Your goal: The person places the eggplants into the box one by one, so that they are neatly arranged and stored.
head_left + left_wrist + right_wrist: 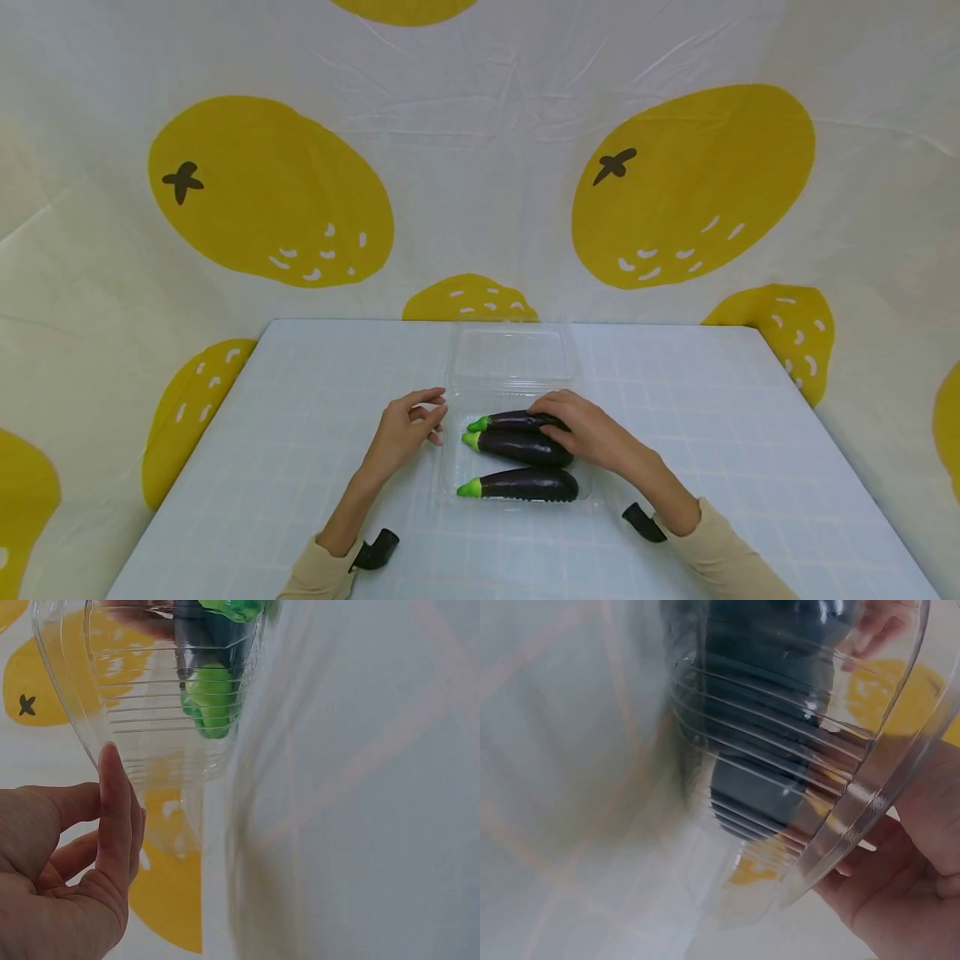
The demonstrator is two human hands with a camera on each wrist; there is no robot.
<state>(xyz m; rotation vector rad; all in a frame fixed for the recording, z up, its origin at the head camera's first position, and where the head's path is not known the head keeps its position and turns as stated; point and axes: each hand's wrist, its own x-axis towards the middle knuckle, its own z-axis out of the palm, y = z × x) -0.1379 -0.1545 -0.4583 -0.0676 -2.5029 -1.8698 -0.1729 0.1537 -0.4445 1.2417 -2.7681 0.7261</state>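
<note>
Three dark purple eggplants with green stem ends lie side by side in a clear plastic clamshell container (447, 475), stems to the left. My right hand (588, 429) grips the right end of the rear eggplant (506, 422), thumb on its near side and fingers over the far side. Just in front lies the middle eggplant (525, 449), and a gap separates it from the front eggplant (528, 485). At the container's left edge is my left hand (405, 427), fingers loosely bent around nothing. In the left wrist view, a fingertip (110, 754) overlaps the clear rim.
The container's clear lid (513, 354) stands open behind it, toward the far edge of the table. Pale checked cloth covers the table (697, 400). A white curtain (480, 183) with yellow fruit prints hangs behind and around.
</note>
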